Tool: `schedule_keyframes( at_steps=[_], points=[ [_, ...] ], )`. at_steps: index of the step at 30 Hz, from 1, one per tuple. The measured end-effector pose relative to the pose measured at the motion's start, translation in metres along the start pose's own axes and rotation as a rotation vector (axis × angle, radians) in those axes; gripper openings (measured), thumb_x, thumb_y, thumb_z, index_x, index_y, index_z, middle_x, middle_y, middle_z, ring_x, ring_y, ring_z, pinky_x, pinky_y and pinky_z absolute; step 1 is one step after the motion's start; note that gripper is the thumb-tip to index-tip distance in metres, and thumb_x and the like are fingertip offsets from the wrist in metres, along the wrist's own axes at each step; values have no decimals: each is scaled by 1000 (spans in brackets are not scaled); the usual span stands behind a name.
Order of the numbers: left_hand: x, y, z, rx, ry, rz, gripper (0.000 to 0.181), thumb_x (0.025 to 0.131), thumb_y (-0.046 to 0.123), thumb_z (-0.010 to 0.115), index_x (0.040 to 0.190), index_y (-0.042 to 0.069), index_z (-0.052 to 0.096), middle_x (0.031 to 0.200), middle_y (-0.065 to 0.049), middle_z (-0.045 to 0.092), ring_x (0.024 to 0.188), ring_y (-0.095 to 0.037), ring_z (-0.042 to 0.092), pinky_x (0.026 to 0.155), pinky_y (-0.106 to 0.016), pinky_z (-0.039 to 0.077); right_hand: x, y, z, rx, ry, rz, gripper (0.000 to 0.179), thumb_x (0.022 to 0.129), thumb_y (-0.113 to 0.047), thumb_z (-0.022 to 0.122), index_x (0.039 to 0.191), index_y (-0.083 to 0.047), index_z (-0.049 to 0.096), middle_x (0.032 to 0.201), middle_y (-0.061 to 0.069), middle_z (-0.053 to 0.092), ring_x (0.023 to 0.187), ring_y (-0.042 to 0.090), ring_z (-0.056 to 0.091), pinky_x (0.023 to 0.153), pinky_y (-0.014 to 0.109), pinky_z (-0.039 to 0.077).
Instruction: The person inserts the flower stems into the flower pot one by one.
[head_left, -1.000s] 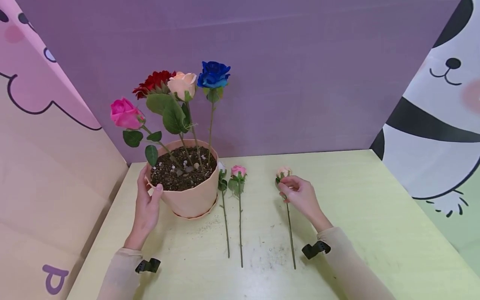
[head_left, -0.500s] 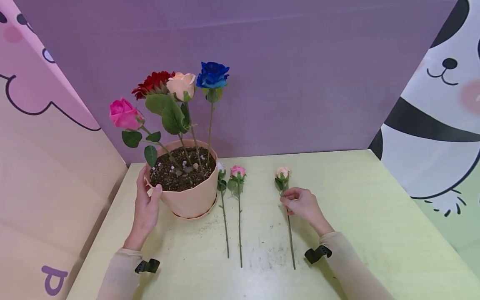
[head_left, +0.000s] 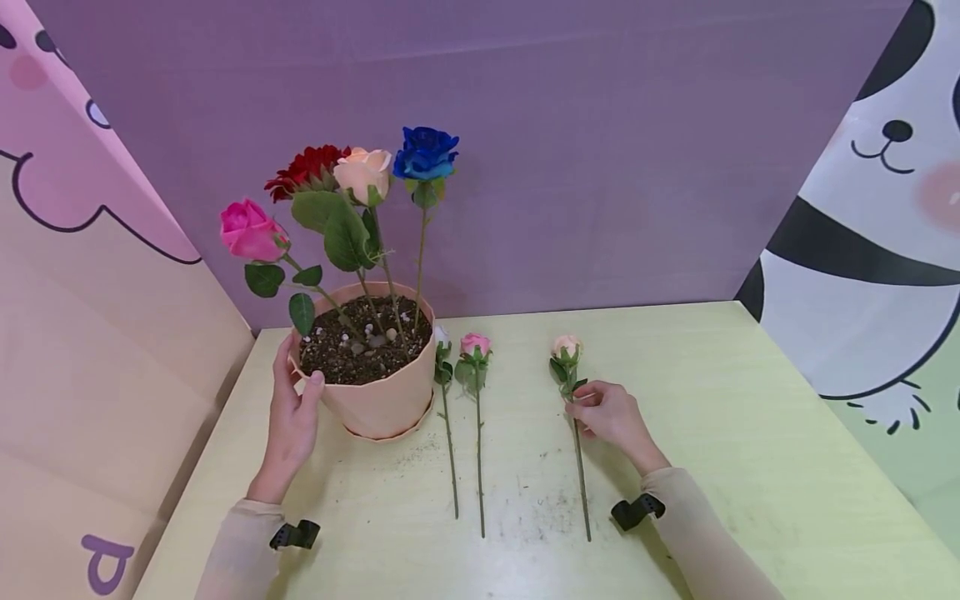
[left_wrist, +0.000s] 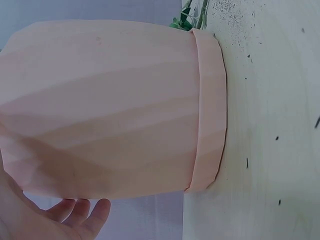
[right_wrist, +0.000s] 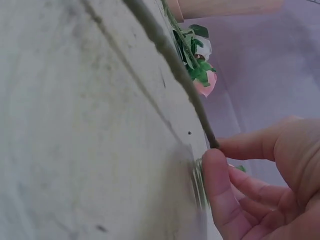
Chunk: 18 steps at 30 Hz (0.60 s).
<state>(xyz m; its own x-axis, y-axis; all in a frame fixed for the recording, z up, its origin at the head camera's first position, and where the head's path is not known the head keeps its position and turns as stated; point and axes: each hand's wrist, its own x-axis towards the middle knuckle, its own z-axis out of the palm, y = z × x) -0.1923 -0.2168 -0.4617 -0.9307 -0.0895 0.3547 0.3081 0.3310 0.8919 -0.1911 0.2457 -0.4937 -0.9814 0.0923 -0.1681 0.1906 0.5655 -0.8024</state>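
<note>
At the left of the table, my left hand [head_left: 295,417] holds the side of a peach flowerpot [head_left: 378,407], thumb near the rim and fingers around its left side. In the left wrist view several fingertips [left_wrist: 100,212] lie along the pot's wall. My right hand [head_left: 611,417] pinches the stem of a pale peach rose [head_left: 566,347] between thumb and forefinger, just below its leaves. The stem [right_wrist: 175,65] runs close over the table in the right wrist view. Left of it lie a pink rose [head_left: 476,343] and a white rose [head_left: 441,336], stems toward me.
Dark soil [head_left: 352,354] fills the pot. A magenta rose [head_left: 251,231], a red flower [head_left: 307,171], a peach rose [head_left: 363,173] and a blue rose [head_left: 426,154] stand in it. Soil crumbs dot the pale table [head_left: 675,375]. A purple backdrop [head_left: 600,167] rises behind.
My right hand has slid down the peach rose's stem, from just under the bloom to below the leaves; the rose stays nearly in place. My left hand stays on the pot.
</note>
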Motion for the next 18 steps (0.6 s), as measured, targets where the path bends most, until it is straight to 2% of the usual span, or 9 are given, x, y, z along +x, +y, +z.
schedule_keyframes(
  at_steps=[8, 18],
  points=[
    [0, 1, -1, 8, -6, -10, 71, 113, 26, 46, 173, 24, 8, 178, -12, 15, 156, -50, 28, 116, -74, 33, 0, 1, -1, 26, -1, 7, 32, 97, -17, 75, 120, 4, 70, 105, 20, 79, 66, 14, 73, 64, 33, 63],
    [0, 0, 0, 14, -2, 11, 71, 113, 24, 46, 173, 24, 8, 179, -9, 14, 156, -51, 26, 116, -74, 32, -3, -4, -6, 103, -3, -18, 33, 99, -12, 73, 126, 7, 68, 110, 23, 76, 80, 16, 75, 69, 34, 65]
  ],
)
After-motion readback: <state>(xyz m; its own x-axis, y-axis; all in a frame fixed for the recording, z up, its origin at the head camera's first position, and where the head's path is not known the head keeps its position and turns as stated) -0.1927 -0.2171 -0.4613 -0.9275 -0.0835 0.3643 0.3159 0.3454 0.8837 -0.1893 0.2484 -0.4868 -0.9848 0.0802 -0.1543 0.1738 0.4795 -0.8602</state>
